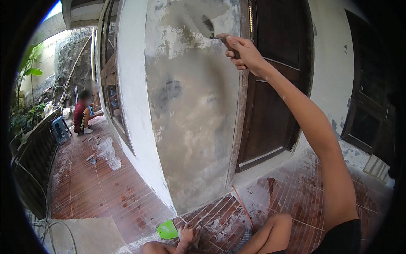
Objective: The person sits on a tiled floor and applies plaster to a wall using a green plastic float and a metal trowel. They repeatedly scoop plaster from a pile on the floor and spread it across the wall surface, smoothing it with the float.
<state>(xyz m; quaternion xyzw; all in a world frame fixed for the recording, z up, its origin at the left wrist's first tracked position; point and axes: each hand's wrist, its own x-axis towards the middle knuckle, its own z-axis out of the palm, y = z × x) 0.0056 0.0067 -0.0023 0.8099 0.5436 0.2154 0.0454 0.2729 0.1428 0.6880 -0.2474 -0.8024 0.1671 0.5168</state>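
Observation:
My right hand [247, 55] is raised at the end of an outstretched arm, its fingers wrapped round the dark handle of a trowel [207, 26]. The small blade, blurred by motion, is close to the upper part of a patchy grey plastered wall [190, 127]; I cannot tell whether it touches. Low down by my bent knees, my left hand [188, 234] has curled fingers, with something greyish at its side that I cannot make out. Just left of it is a bright green flat plastic piece [168, 230]; whether the fingers grip it is unclear.
A dark wooden door [275, 93] adjoins the wall on the right. An orange cord [243, 206] runs over the splattered red tile floor [122, 197]. At far left, another person [82, 112] crouches near a blue stool [61, 129]. A pale plastic sheet [108, 153] lies there.

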